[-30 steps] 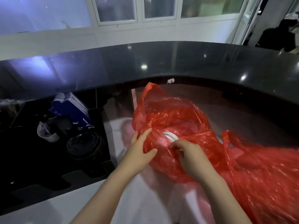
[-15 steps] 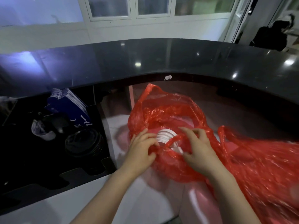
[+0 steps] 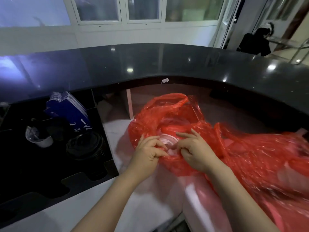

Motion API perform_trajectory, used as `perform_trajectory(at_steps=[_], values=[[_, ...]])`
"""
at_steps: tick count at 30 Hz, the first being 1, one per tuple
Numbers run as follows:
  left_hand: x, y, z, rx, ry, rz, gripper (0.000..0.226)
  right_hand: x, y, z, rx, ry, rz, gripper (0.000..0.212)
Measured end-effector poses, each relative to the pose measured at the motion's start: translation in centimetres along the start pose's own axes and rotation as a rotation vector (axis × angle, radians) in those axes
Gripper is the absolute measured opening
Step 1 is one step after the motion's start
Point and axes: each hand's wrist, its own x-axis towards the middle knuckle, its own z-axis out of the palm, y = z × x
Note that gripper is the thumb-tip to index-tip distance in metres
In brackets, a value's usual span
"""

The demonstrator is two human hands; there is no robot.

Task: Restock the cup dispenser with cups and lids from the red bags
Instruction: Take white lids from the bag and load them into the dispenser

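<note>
Between the two hands, at the mouth of the nearer red bag (image 3: 167, 118), a stack of white lids (image 3: 167, 139) lay on its side, its ribbed end showing through the opening, just beyond the knuckles. The left hand (image 3: 148, 153) sat at the stack's left edge, its fingers (image 3: 157, 144) curled and pinching the red plastic. The right hand (image 3: 195, 149) sat at the stack's right edge; its lower fingers were bent and gripped the plastic, while its index finger (image 3: 184, 135) reached out straight toward the left over the stack. A second red bag (image 3: 260, 156) sprawled to the right, blurred, touching the first. Both bags rested on the pale worktop (image 3: 147, 206).

Compared with half a second earlier, the hands had drawn closer together around the stack, and the plastic was bunched more tightly beneath them; a second earlier the left hand's fingers had been flat on the bag. The bag's handle had sagged lower.

Both forearms came in from the near edge, converging, wrists bent slightly down, backs of the hands facing up.

At the left, the black cup dispenser (image 3: 55, 156) held dark lids (image 3: 86, 146), blue sleeves (image 3: 70, 111) and a clear cup (image 3: 36, 136). A dark curved counter (image 3: 150, 62) ran along the far side.
</note>
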Motion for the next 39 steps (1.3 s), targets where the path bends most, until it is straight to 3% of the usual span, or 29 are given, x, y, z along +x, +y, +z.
perform_trajectory(at_steps=[5,9,12,16,21,27,31,34,37,39], values=[[-1.3,-0.2,-0.2,0.045,-0.055,-0.033,0.035,-3.0,0.2,-0.8,-0.028,0.156,-0.005,0.02],[-2.0,-0.2,-0.3,0.12,-0.194,-0.096,0.038,-4.7,0.4,-0.7,-0.09,0.115,0.242,0.022],[-2.2,0.2,-0.4,0.069,-0.233,-0.189,0.039,-5.2,0.5,0.1,-0.142,0.142,0.349,0.046],[-1.9,0.5,-0.4,0.059,-0.107,-0.251,0.033,-4.2,1.1,1.2,-0.2,0.03,0.428,0.068],[-0.7,-0.3,-0.7,0.133,-0.044,-0.386,0.05,-2.3,1.0,2.3,-0.168,-0.066,0.347,0.069],[0.7,-1.0,-0.2,0.228,-0.027,-0.322,0.054,-1.9,1.1,1.7,-0.14,-0.169,0.247,0.086],[2.0,-1.5,0.1,0.25,-0.05,-0.258,0.052,-2.1,1.6,2.1,-0.247,-0.24,0.228,0.098],[3.2,-1.7,0.5,0.263,-0.073,-0.212,0.049,-2.0,1.5,3.0,-0.322,-0.196,0.214,0.096],[4.9,-1.7,0.8,0.258,-0.048,-0.192,0.05,-1.9,1.5,3.8,-0.298,-0.109,0.199,0.08],[6.0,-1.6,1.1,0.255,-0.174,-0.169,0.056,-1.8,1.6,3.9,-0.31,-0.05,0.186,0.065]])
